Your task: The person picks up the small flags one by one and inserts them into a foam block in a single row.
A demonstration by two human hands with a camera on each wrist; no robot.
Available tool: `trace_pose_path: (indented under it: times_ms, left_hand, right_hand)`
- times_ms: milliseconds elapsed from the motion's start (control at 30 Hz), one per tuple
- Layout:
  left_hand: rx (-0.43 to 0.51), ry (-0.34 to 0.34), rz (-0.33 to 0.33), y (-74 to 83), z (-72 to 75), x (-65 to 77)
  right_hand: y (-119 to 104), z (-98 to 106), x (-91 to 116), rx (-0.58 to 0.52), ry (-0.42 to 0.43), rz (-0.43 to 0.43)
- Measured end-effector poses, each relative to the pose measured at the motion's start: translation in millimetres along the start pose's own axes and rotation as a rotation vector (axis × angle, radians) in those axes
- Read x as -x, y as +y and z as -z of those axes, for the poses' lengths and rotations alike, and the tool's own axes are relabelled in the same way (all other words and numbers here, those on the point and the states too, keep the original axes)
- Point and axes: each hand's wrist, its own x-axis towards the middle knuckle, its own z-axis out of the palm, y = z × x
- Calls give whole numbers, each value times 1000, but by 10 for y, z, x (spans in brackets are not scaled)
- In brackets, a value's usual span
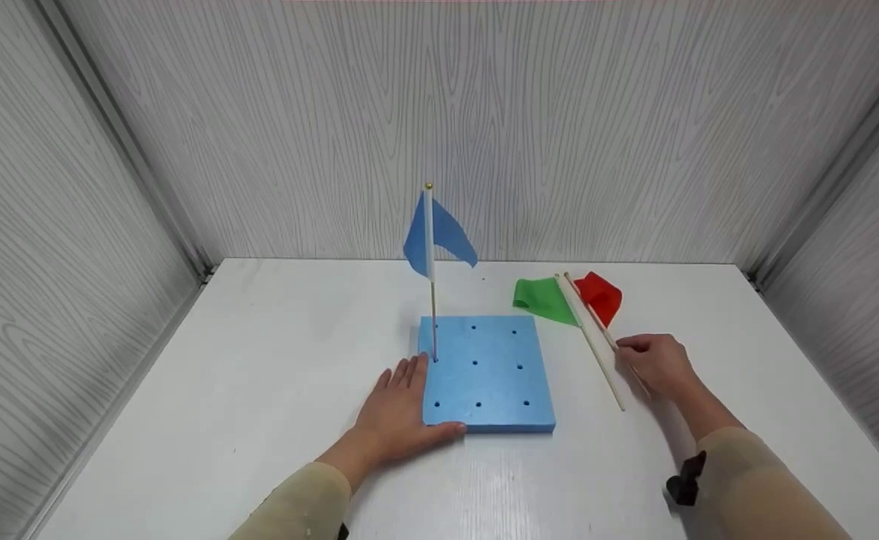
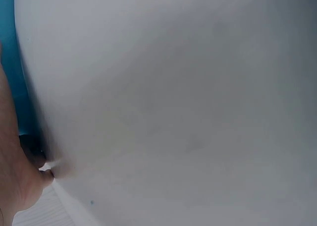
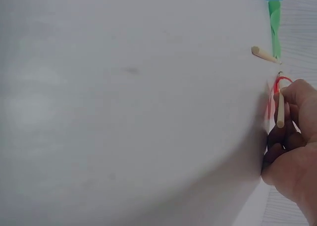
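A blue square board (image 1: 496, 382) with rows of small holes lies on the table. Upright in a hole on its left side stands a blue flag (image 1: 451, 234) on a thin wooden stick. My left hand (image 1: 398, 416) rests along the board's left side, fingers straight and thumb at the front edge. To the right, my right hand (image 1: 661, 365) pinches the stick of a red flag (image 1: 599, 297) between thumb and fingers; the stick's lower end (image 3: 281, 118) shows in the right wrist view. Just left of it lies a green flag (image 1: 547, 300), its stick (image 1: 602, 367) slanting toward the front.
The white table (image 1: 297, 337) is closed in by a grey wood-grain back wall (image 1: 297, 135) and side walls on the left (image 1: 49, 300) and right (image 1: 852, 225). The blue flag's pole rises well above the board.
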Motion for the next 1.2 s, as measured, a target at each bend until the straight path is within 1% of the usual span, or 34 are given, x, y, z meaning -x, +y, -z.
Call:
trace_pose_path:
  times_ms: [233, 467, 567, 633, 833, 933, 1067, 1200]
  left_hand:
    - [-8, -8, 5, 2, -10, -9]
    - [-7, -14, 8, 1, -13, -12]
    - [-1, -11, 5, -5, -13, -10]
    - [1, -7, 4, -8, -14, -12]
    - [4, 11, 0, -6, -15, -27]
    - [-3, 3, 7, 0, -12, -35]
    - [-14, -9, 14, 16, -7, -38]
    - [-6, -8, 15, 27, -1, -32]
  right_hand:
    - [-21, 4, -8, -45, 1, -39]
    - [-13, 50, 41, -139, 19, -6]
    - [-41, 88, 52, -184, 20, 7]
    - [-79, 122, 59, -209, 20, 32]
    - [-282, 219, 84, -279, 29, 136]
    - [-416, 232, 98, -298, 38, 173]
    - [-612, 204, 114, -326, 42, 201]
    - [-812, 127, 139, -360, 33, 241]
